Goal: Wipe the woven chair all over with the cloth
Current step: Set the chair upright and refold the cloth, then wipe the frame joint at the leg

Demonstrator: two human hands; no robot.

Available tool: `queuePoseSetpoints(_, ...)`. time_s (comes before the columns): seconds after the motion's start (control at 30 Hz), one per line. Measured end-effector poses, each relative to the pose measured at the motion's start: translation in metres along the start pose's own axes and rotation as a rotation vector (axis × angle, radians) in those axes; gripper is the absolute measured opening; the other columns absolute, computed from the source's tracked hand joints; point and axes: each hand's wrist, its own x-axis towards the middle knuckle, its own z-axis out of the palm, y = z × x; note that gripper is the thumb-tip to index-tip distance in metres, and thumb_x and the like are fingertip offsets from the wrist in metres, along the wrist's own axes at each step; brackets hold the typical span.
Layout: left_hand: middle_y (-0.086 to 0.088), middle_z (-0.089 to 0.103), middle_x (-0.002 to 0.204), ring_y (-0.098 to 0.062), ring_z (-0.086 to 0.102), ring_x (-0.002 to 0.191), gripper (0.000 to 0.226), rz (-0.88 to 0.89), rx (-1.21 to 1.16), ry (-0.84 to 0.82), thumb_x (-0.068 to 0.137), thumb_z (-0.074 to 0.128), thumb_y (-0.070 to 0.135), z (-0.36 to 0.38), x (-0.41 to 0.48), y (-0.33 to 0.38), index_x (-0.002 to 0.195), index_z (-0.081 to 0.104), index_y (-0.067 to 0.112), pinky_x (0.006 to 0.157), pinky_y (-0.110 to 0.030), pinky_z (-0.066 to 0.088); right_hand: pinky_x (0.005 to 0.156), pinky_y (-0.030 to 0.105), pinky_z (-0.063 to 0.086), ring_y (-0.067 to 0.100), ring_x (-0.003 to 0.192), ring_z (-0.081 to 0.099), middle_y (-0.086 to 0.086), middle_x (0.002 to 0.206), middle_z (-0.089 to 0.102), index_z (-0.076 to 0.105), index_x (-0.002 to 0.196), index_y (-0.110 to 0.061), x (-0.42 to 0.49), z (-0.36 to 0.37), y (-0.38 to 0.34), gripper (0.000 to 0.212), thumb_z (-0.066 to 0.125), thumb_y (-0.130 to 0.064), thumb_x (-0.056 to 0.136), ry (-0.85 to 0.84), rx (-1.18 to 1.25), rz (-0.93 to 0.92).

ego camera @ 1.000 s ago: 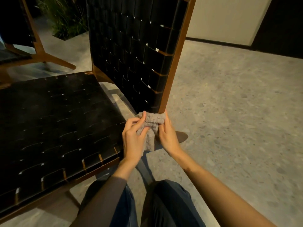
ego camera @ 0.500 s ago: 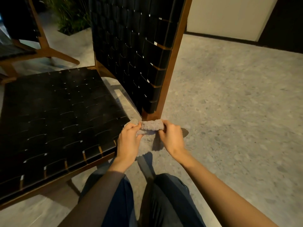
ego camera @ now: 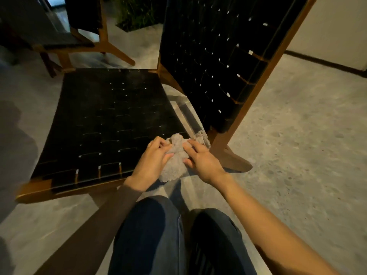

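A low woven chair [ego camera: 111,120] with black straps and a brown wooden frame fills the middle; its tall backrest [ego camera: 216,56] rises at the right. A fuzzy grey cloth [ego camera: 175,155] is bunched at the seat's near right corner, beside the rear leg. My left hand [ego camera: 154,161] grips the cloth's left side with curled fingers. On the cloth's right side lies my right hand [ego camera: 202,160], fingers over the top and thumb pinching its edge.
A second wooden chair [ego camera: 79,36] stands at the back left. A planter with green plants [ego camera: 137,14] is behind the backrest. Grey speckled floor [ego camera: 297,135] spreads to the right. My knees in dark trousers [ego camera: 168,235] are just below the hands.
Both hands have gathered the cloth from a stretched strip into a bunch and moved it left from the rear leg onto the seat's corner. My view has swung left.
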Motion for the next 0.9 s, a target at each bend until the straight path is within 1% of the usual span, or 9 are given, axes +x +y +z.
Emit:
queuePoseSetpoints(0.07,0.007,0.041,0.118,0.01,0.04,0.096,0.031,-0.011,-0.04,-0.032,0.092,0.056,0.031,-0.001,0.001,0.001,0.121,0.053,0.019,0.081,-0.006,0.034,0.112,0.028,0.023,0.026,0.137,0.028,0.007,0.154,0.024,0.031,0.148,-0.016,0.003,0.001,0.002,0.053,0.046,-0.03,0.099,0.009,0.026,-0.034)
queuePoseSetpoints(0.17,0.005,0.041,0.12,0.0,0.038,0.105,0.045,0.04,0.06,-0.081,0.089,0.06,0.038,-0.008,-0.005,-0.001,0.13,0.053,0.02,0.088,-0.019,0.036,0.106,0.027,0.026,0.025,0.13,0.032,0.007,0.147,0.033,0.039,0.144,-0.019,0.002,0.001,0.001,0.048,0.049,-0.027,0.098,0.039,0.06,-0.053)
queuePoseSetpoints(0.33,-0.001,0.045,0.121,-0.013,0.041,0.113,0.047,-0.023,0.176,-0.012,0.092,0.057,0.034,-0.029,-0.033,-0.01,0.135,0.05,0.015,0.096,-0.028,0.038,0.084,0.027,0.023,0.019,0.108,0.034,0.0,0.123,0.043,0.05,0.135,-0.032,0.002,0.013,-0.03,0.037,0.042,-0.033,0.099,0.082,0.08,-0.127)
queuePoseSetpoints(0.43,-0.006,0.049,0.117,-0.013,0.044,0.104,0.04,-0.083,0.21,0.103,0.089,0.063,0.024,-0.05,-0.067,-0.024,0.126,0.057,0.01,0.089,-0.024,0.037,0.078,0.021,0.018,0.013,0.103,0.03,0.002,0.118,0.043,0.054,0.133,-0.029,0.01,0.019,-0.067,0.037,0.051,-0.029,0.096,0.059,0.155,-0.236)
queuePoseSetpoints(0.57,-0.012,0.054,0.111,-0.007,0.045,0.09,0.025,-0.254,0.161,0.232,0.088,0.063,0.014,-0.093,-0.119,-0.054,0.111,0.061,0.002,0.08,-0.01,0.036,0.087,0.018,0.02,0.019,0.114,0.035,0.005,0.129,0.04,0.049,0.138,-0.025,0.03,0.028,-0.132,0.044,0.056,-0.027,0.095,-0.031,0.161,-0.411)
queuePoseSetpoints(0.63,-0.009,0.052,0.108,-0.009,0.044,0.09,0.023,-0.33,0.263,0.282,0.086,0.065,0.011,-0.112,-0.144,-0.067,0.108,0.061,0.005,0.073,-0.013,0.032,0.093,0.022,0.026,0.02,0.116,0.036,0.005,0.131,0.039,0.046,0.139,-0.024,0.043,0.034,-0.167,0.046,0.056,-0.027,0.095,-0.07,0.18,-0.485)
queuePoseSetpoints(0.77,-0.014,0.051,0.107,-0.016,0.042,0.089,0.033,-0.432,0.435,0.395,0.082,0.068,0.005,-0.14,-0.183,-0.095,0.115,0.061,0.003,0.074,-0.012,0.029,0.097,0.034,0.034,0.024,0.116,0.036,0.009,0.128,0.04,0.05,0.136,-0.021,0.069,0.046,-0.232,0.04,0.052,-0.024,0.096,-0.139,0.227,-0.621)
queuePoseSetpoints(0.83,-0.014,0.051,0.103,-0.02,0.044,0.086,0.026,-0.511,0.439,0.472,0.083,0.068,0.004,-0.147,-0.196,-0.108,0.109,0.063,0.001,0.072,-0.016,0.032,0.094,0.036,0.034,0.026,0.113,0.037,0.01,0.125,0.042,0.057,0.129,-0.017,0.077,0.054,-0.257,0.034,0.054,-0.023,0.095,-0.117,0.239,-0.672)
queuePoseSetpoints(0.9,-0.013,0.049,0.096,-0.022,0.045,0.081,0.015,-0.576,0.401,0.536,0.085,0.066,0.006,-0.147,-0.206,-0.117,0.099,0.064,0.0,0.071,-0.022,0.031,0.094,0.034,0.032,0.026,0.112,0.036,0.009,0.126,0.042,0.054,0.134,-0.018,0.08,0.061,-0.272,0.039,0.054,-0.023,0.095,-0.09,0.223,-0.685)
